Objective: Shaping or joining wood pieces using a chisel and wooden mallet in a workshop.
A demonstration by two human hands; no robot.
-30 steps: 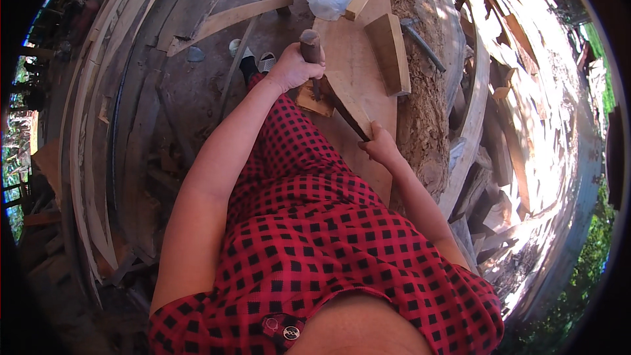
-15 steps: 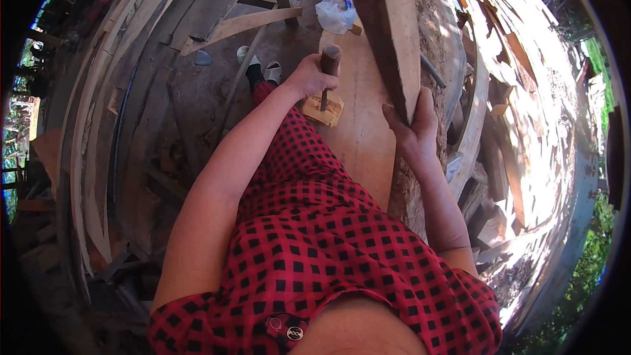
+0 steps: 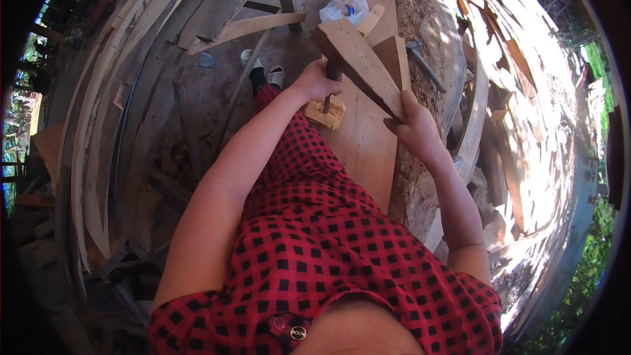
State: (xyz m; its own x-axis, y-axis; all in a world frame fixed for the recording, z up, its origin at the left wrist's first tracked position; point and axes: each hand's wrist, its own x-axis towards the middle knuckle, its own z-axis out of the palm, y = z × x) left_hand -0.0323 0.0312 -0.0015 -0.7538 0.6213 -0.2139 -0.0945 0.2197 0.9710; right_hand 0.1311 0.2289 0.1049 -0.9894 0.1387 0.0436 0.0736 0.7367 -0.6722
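My left hand (image 3: 314,83) is wrapped round a chisel (image 3: 327,104). Its blade stands nearly upright in a small light wooden block (image 3: 317,114), which has rough cuts in its top. My right hand (image 3: 419,130) grips the narrow end of a thick, wedge-shaped wooden club (image 3: 360,58). The club's wide end lies over the top of the chisel handle and hides most of it; whether they touch I cannot tell. Beneath the block runs a wide plank (image 3: 361,148).
A clear plastic bag (image 3: 336,8) and a wood offcut (image 3: 392,58) lie farther up the plank. A rough bark-edged log (image 3: 417,187) borders it on the right, with a metal rod (image 3: 427,69) on top. Long boards (image 3: 108,125) curve along the left.
The club has swung down and left from its raised position to the chisel handle. My right hand has turned with it, while my left hand stays around the chisel at the block.
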